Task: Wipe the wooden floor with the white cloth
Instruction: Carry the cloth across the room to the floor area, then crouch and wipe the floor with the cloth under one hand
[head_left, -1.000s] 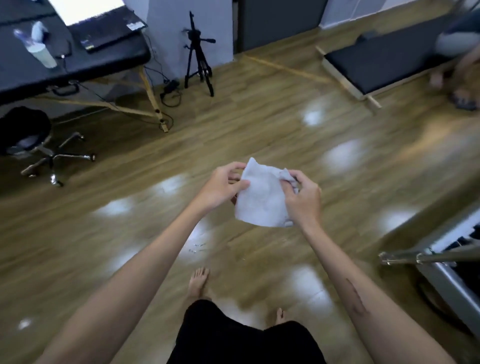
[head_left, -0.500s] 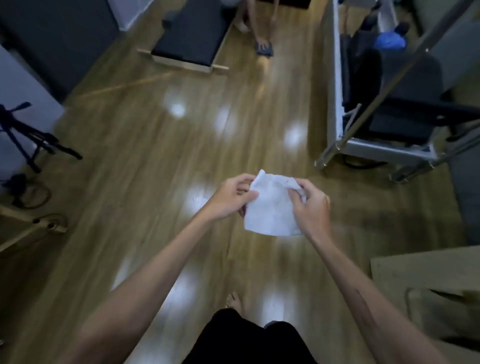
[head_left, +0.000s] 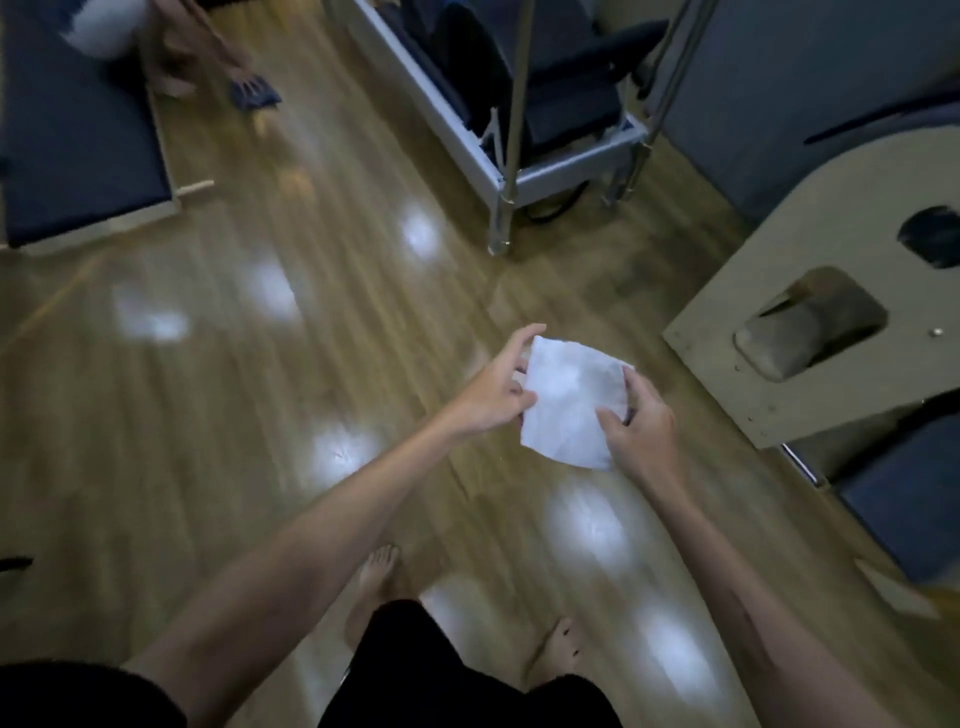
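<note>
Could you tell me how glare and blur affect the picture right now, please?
Head view: soft white glare patches dot the wooden floor; the person at the top-left corner is smeared by motion blur; the white cloth, held between left hand and right hand, reads fairly clearly; the wide lens bends the frame's edges.

Dark padded mat (head_left: 78, 135) far left; metal-framed bed (head_left: 519, 130) ahead; beige wooden panel (head_left: 810, 291) right

No text, label, brand, number or sign can be read anywhere in the view; the picture is blurred throughout.
</note>
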